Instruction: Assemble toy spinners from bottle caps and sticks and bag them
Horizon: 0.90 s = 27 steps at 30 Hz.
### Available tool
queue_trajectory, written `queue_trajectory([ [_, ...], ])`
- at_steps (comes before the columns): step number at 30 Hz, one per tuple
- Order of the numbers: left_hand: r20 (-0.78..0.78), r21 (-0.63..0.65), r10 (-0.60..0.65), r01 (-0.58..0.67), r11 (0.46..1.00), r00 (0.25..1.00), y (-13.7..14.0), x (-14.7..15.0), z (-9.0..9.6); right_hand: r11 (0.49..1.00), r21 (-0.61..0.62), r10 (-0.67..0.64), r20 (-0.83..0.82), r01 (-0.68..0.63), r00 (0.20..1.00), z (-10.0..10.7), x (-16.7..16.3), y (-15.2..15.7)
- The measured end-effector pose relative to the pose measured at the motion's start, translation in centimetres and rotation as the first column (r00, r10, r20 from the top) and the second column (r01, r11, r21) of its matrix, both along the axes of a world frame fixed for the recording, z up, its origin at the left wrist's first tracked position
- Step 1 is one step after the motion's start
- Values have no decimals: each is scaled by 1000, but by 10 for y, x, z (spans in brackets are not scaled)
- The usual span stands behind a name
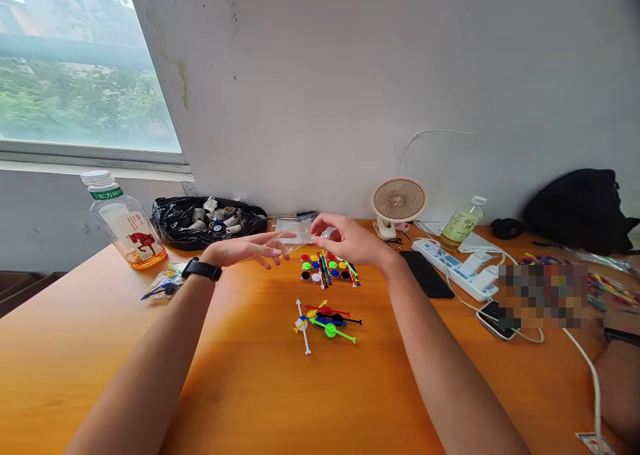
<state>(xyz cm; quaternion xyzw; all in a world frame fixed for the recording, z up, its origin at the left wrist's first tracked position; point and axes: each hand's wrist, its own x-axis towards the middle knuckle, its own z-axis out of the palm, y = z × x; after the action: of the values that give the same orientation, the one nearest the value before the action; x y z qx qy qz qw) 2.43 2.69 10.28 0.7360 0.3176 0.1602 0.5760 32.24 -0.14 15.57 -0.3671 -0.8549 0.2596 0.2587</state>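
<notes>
A see-through plastic bag (pixel 301 231) hangs in the air between my hands. Thumb and forefinger of my right hand (pixel 347 243) pinch its near-right edge. My left hand (pixel 245 249), with a black watch at the wrist, has its fingers stretched out and spread. The bag's left end overlaps these fingers; whether they touch it is hard to tell. Below lie colored plastic spinner arrows on round bases (pixel 329 323) in white, yellow, red, black, blue and green, loosely heaped. Just behind, partly under my right hand, sit rows of colored discs (pixel 313 266) and a bundle of arrows (pixel 325 269).
Left stand a large bottle (pixel 133 231), a small bag of parts (pixel 165 281) and a black bag (pixel 170 225). Right are a fan (pixel 399 200), a phone (pixel 425 275), a power strip (pixel 450 268) with cables and a green-labelled bottle (pixel 463 225). Another person's arm (pixel 620 375) rests far right.
</notes>
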Motion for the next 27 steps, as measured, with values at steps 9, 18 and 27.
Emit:
queue_trajectory([
  [9,-51,0,160,-160,987,986,5,-28,-7,879,-395,436,437,-268,787,-52,-37,10],
  [18,-26,-44,156,-157,987,987,6,-31,-7,685,-625,446,-46,-374,894,-97,-49,31],
  [27,52,-127,101,-94,987,993,7,-35,-7,839,-415,111,-502,-352,858,-54,-31,26],
])
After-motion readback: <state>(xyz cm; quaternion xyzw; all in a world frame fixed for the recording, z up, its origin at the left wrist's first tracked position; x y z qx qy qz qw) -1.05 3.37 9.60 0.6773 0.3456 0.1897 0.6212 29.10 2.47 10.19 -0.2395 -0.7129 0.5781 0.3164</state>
